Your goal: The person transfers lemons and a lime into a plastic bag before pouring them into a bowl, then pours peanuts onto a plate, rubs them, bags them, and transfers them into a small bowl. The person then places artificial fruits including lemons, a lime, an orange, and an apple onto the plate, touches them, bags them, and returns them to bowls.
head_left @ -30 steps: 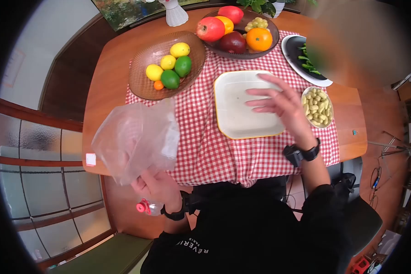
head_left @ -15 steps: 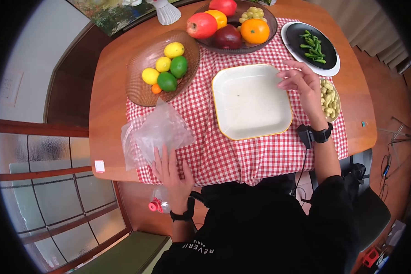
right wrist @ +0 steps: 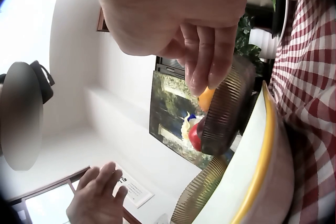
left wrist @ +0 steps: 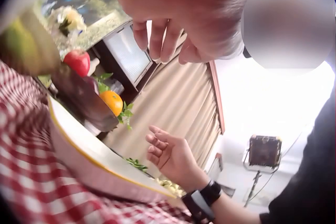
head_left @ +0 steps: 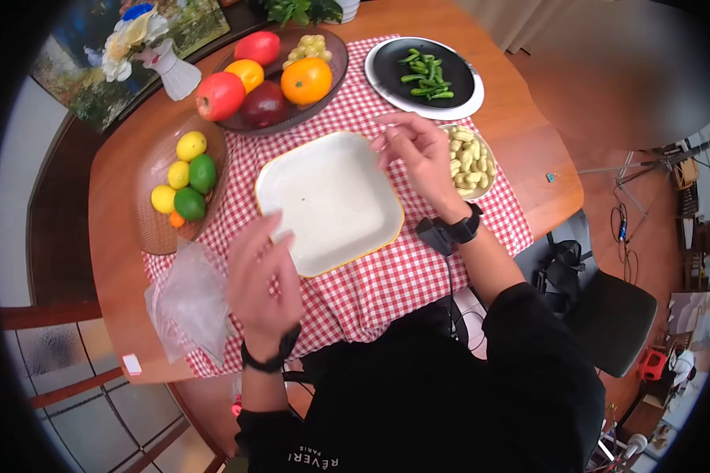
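A white square dish [head_left: 331, 201] with a yellow rim sits on the red-checked cloth [head_left: 371, 296] in front of the person. Over its near left corner, the left hand [head_left: 264, 276] is raised with loosely bent fingers and holds nothing. The right hand [head_left: 418, 158] hovers by the dish's right edge, fingers relaxed and empty, beside a bowl of peanuts [head_left: 469, 162]. Both hands also show empty in the wrist views. A crumpled clear plastic bag [head_left: 189, 303] lies on the cloth left of the left hand.
At the left stands a brown basket [head_left: 154, 236] of lemons and limes. Behind the dish is a dark fruit bowl [head_left: 335, 75] with an orange, grapes and red fruit. Green peppers [head_left: 427, 75] lie on a black plate [head_left: 390, 59] at the back right.
The left hand has let go of the plastic bag, leaving it on the cloth, and has risen rightward to the dish. The right hand stays near the dish's right edge. The head view has turned.
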